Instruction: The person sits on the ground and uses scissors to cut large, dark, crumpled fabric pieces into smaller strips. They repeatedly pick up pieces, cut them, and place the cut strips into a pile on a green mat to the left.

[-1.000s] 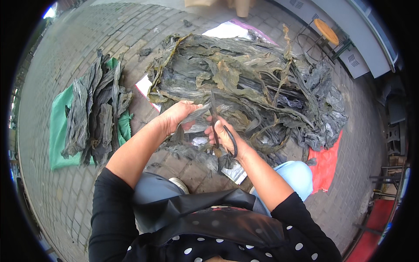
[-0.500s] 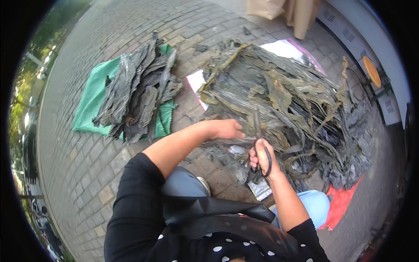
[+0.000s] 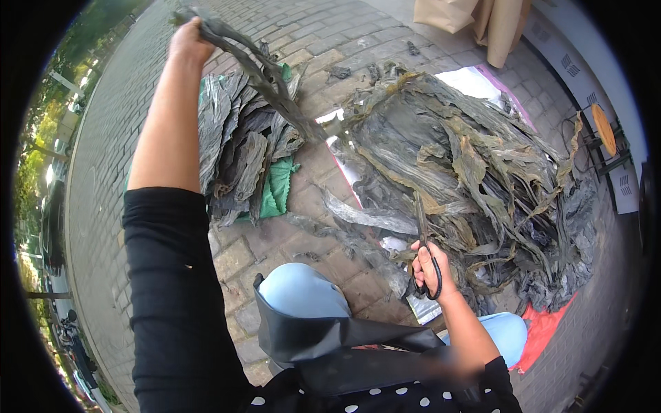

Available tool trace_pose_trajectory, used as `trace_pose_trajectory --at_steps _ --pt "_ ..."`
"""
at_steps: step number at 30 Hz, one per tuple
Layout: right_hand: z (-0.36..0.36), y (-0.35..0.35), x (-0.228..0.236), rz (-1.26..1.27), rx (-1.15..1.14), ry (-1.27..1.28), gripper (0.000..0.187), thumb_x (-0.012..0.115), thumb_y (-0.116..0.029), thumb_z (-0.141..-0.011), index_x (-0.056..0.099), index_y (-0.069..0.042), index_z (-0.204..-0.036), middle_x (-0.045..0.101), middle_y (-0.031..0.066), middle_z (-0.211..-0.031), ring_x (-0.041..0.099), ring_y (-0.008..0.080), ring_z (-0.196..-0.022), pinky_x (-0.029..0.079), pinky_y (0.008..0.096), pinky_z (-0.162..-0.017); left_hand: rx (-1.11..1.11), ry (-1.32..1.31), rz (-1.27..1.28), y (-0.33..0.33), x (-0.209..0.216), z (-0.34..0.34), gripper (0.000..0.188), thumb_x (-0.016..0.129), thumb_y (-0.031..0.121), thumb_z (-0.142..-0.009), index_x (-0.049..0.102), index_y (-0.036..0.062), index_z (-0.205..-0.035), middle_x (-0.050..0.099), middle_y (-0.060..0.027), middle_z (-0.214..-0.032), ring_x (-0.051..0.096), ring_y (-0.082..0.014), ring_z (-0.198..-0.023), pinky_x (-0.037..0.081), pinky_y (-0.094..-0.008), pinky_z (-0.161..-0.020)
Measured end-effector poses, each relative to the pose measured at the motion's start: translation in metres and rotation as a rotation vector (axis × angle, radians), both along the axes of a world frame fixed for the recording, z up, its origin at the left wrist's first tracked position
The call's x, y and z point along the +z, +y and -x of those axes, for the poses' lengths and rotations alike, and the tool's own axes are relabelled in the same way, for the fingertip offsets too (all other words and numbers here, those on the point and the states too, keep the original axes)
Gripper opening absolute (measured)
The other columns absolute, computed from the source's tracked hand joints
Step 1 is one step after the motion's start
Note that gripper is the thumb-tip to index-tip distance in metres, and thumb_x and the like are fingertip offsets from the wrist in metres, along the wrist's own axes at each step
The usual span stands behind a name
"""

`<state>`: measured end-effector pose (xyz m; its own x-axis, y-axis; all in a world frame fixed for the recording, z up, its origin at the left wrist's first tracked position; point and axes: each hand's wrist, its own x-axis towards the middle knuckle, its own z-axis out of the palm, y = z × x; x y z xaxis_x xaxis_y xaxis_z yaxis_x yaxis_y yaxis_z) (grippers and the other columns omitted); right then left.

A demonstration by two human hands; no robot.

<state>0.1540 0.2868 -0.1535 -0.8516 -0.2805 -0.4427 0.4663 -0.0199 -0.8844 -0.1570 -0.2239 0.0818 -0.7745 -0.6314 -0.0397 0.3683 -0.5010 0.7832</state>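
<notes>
My left hand (image 3: 191,43), raised at the upper left, is closed round one end of a long grey-green strip of dried kelp (image 3: 265,81). The strip hangs across toward the big tangled heap of dried kelp (image 3: 454,151) on the right. Scissors with black handles (image 3: 419,215) are in my right hand (image 3: 434,265), low at the heap's near edge, with the blades pointing away from me and looking closed. Below the raised strip lies a smaller pile of flat kelp pieces (image 3: 234,141), partly hidden by my left forearm.
Green cloth (image 3: 279,186) lies under the smaller pile, and white sheeting with a pink edge (image 3: 471,82) under the heap. A red sheet (image 3: 540,337) is beside my right knee. Brown paper (image 3: 506,34) hangs at the back, near a pale wall (image 3: 585,62). Paving bricks (image 3: 234,261) cover the ground.
My left hand has swung from the heap's near edge to the upper left, taking hold of a kelp strip and lifting it. My right hand keeps the scissors at the heap.
</notes>
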Motion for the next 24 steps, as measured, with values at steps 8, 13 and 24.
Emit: trace_pose_trajectory --at_steps 8,13,24 --pt "0.006 -0.011 -0.022 0.040 0.070 -0.118 0.058 0.056 -0.052 -0.088 0.043 -0.005 -0.119 0.047 0.0002 -0.069 0.043 0.0068 -0.052 0.039 0.0234 -0.046 0.608 -0.151 0.225 -0.273 0.026 -0.098 0.022 0.049 0.020 -0.093 0.062 0.0069 -0.106 0.065 -0.0079 -0.108 0.063 -0.0222 -0.098 0.051 -0.0389 -0.086" --pt "-0.007 -0.019 -0.032 0.048 0.096 -0.210 0.064 0.056 -0.056 -0.086 0.040 -0.006 -0.123 0.047 0.0020 -0.076 0.046 0.0093 -0.060 0.041 0.0254 -0.053 0.945 -0.463 -0.143 -0.295 -0.108 -0.202 0.021 0.051 0.018 -0.092 0.061 0.0066 -0.107 0.063 -0.0102 -0.111 0.063 -0.0221 -0.099 0.052 -0.0382 -0.084" --pt "0.050 -0.061 -0.043 0.000 0.260 -0.101 0.070 0.054 -0.059 -0.086 0.036 -0.008 -0.131 0.054 0.0034 -0.094 0.052 0.0118 -0.080 0.045 0.0272 -0.075 0.368 -0.427 0.537 -0.253 -0.087 -0.229 0.017 0.055 0.016 -0.094 0.052 0.0064 -0.108 0.053 -0.0047 -0.090 0.056 -0.0169 -0.074 0.053 -0.0354 -0.067"
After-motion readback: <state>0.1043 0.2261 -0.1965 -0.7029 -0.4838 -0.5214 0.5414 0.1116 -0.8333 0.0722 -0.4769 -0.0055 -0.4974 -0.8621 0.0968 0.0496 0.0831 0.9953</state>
